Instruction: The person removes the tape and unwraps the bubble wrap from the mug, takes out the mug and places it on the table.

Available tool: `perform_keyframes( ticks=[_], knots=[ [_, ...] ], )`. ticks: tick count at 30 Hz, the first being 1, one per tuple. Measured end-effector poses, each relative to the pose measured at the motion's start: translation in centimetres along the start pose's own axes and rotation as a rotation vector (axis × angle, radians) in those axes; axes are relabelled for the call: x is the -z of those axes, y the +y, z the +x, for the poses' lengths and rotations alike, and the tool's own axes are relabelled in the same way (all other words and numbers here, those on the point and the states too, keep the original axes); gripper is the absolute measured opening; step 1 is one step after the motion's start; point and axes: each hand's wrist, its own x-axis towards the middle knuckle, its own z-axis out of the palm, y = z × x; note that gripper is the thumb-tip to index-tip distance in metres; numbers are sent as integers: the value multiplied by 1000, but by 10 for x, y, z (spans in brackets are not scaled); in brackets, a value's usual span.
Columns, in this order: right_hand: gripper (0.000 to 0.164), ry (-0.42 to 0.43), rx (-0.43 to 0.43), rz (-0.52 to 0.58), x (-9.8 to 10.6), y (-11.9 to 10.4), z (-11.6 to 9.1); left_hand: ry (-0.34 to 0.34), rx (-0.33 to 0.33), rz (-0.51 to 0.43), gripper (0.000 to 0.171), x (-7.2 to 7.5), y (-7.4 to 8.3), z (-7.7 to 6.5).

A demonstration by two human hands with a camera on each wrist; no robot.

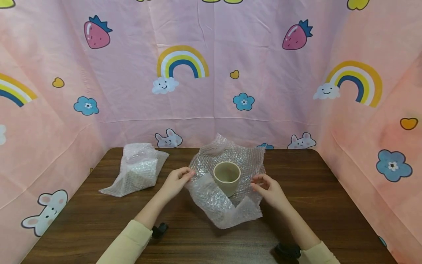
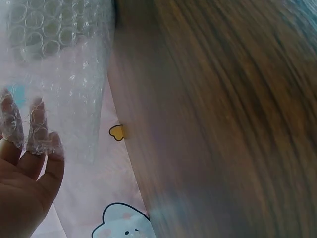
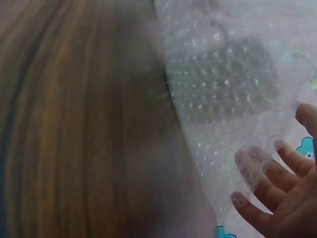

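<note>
A pale beige cup [image 1: 226, 177] stands upright on a spread sheet of bubble wrap [image 1: 211, 198], its rim facing up and its inside showing. The sheet's sides rise around the cup; in both wrist views the cup shows only blurred through the bubbles. At the sheet's left edge, my left hand [image 1: 178, 181] pinches the plastic, and its fingers [image 2: 37, 119] lie behind the film in the left wrist view. On the other side my right hand [image 1: 271, 191] touches the right edge. Its fingers [image 3: 265, 191] are spread against the film, with the thumb apart from them.
A bundle of bubble wrap [image 1: 140, 170] lies at the left back of the brown wooden table [image 1: 184, 242]; what is inside is hard to make out. Pink printed cloth [image 1: 214, 84] hangs behind the table and along both sides.
</note>
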Motion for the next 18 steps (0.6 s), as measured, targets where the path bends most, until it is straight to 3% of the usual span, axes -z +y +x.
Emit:
perform_keyframes(
  ticks=[4, 11, 18],
  knots=[
    [36, -65, -1, -81, 1, 6, -4, -59, 18, 53, 18, 4, 19, -6],
    [54, -175, 45, -218, 3, 14, -6, -146, 17, 107, 16, 4, -21, 0],
    [72, -258, 21, -367, 2, 15, -7, -236, 6, 155, 20, 5, -35, 0]
  ],
)
